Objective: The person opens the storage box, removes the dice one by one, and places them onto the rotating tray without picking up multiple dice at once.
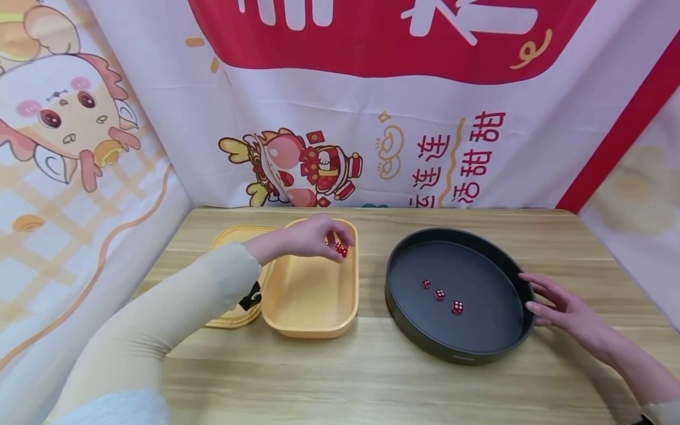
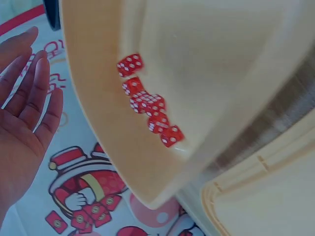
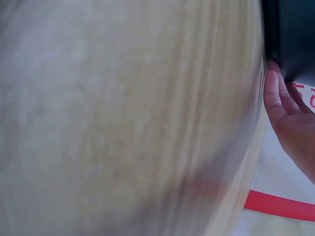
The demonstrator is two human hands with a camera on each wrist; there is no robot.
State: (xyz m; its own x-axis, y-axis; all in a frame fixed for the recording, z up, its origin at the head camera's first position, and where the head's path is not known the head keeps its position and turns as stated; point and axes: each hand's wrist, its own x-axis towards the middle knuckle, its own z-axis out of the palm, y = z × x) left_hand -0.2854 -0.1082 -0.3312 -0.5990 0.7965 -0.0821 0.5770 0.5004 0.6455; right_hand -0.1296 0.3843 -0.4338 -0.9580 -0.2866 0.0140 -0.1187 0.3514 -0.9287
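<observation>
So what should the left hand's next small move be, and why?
Probably lower the left hand and pinch one red die: it looks empty in its wrist view, several dice lie in the yellow box beneath, and three dice sit in the dark pan the right hand touches.

The desk [image 1: 372, 378] looks like smooth wood, with long wavy lines in it and a soft shine. The yellow box [image 1: 310, 295] looks like hard, smooth plastic, a bit shiny. The yellow lid [image 2: 266, 201] looks like plastic too, with a flat, smooth face and ridges round its edge. The round black pan [image 1: 478, 265] looks like metal, smooth and dull. The red dice in the pan [image 1: 457, 307] look like shiny plastic, and so do the red dice in the box [image 2: 156, 104]. The hanging banner [image 1: 345, 97] is printed cloth with little creases. The cream sleeve [image 1: 212, 283] is soft, wrinkly cloth.
</observation>
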